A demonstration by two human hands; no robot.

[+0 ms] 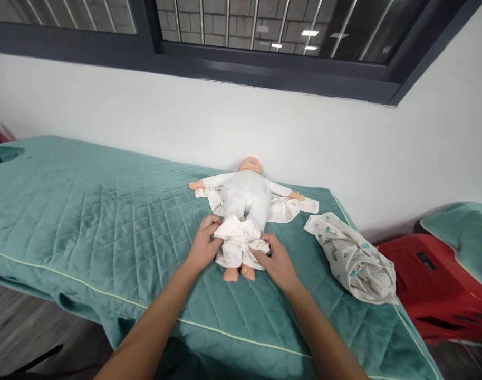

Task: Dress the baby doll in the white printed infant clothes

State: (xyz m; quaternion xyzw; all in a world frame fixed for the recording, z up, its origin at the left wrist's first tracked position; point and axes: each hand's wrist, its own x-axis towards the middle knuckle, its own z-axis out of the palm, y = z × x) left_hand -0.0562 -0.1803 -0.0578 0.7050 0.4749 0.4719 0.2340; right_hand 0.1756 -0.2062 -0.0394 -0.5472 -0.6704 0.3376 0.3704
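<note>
A baby doll [247, 192] lies on its back on the green quilted bed cover, head toward the wall and arms spread wide. White patterned baby pants [237, 235] are bunched around its lower legs, with both bare feet poking out below. My left hand [205, 240] pinches the pants' left side, and my right hand [270, 258] grips their right side near the doll's foot. Beneath the doll's torso and arms is a spread, printed baby shirt [284, 208]. Some fingertips are hidden by the fabric.
A rolled bundle of printed white cloth [359, 264] rests on the bed's right part. Beyond that edge stands a red plastic stool [431, 279] with green fabric on it. The white wall [146, 116] and a dark window frame [264, 68] border the far side.
</note>
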